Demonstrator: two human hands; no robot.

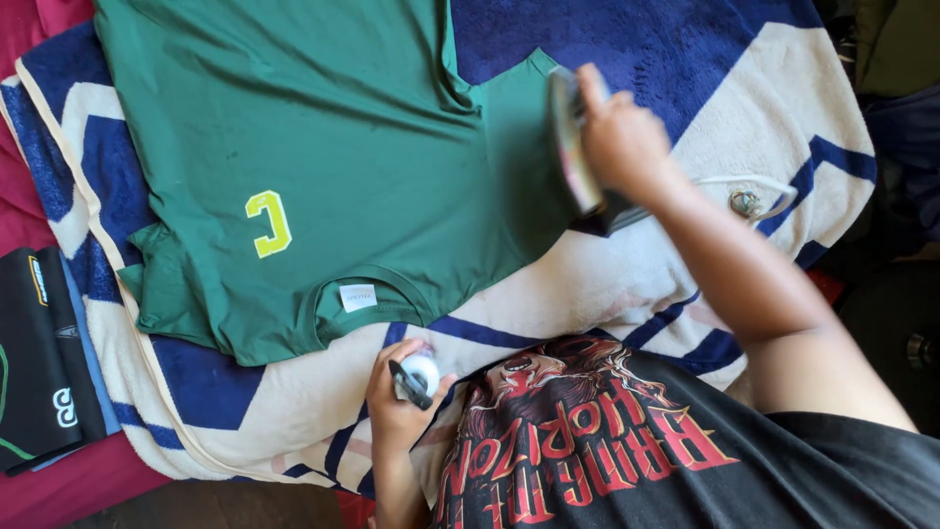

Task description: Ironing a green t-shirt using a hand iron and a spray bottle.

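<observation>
Two hands, right hand gripping iron on green shirt, left hand holding spray bottle

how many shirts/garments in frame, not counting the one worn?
2. A green shirt lies spread on the blue-and-white blanket; a folded black garment sits at the left edge. More may lie beneath it.

We note the green shirt runs off the top edge; its hem is unseen. The iron, upper centre-right, is blurred and half covered by the right hand. The left hand hides most of the small white bottle. The folded black garment is cut off at the left edge.
</observation>
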